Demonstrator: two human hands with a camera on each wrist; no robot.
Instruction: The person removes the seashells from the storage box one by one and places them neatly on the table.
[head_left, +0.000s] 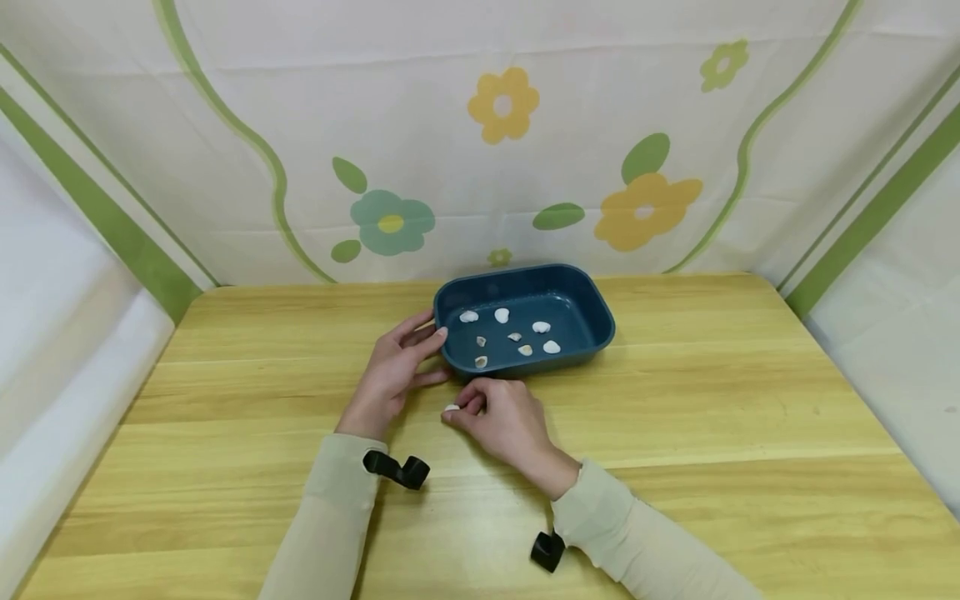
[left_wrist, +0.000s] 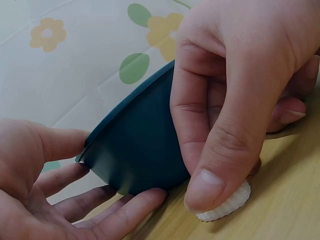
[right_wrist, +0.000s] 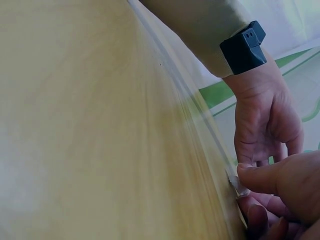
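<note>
A dark blue rectangular tub (head_left: 600, 333) stands on the table towards its far edge, with several small shells spread over its floor, such as a white shell (head_left: 502, 315). At its left end my left hand (head_left: 395, 367) holds the tub, the thumb at the rim and the fingers spread along the outer wall. Just in front of the tub, my right hand (head_left: 510, 418) pinches a white ridged seashell (left_wrist: 231, 204) between thumb and fingers. That shell is close to the tabletop; whether it touches the wood I cannot tell.
The wooden table (head_left: 750, 400) meets a white curtain (head_left: 555, 142) with printed flowers right behind the tub. More white cloth hangs on both sides. Each wrist wears a small black camera, such as the left wrist camera (head_left: 412, 472).
</note>
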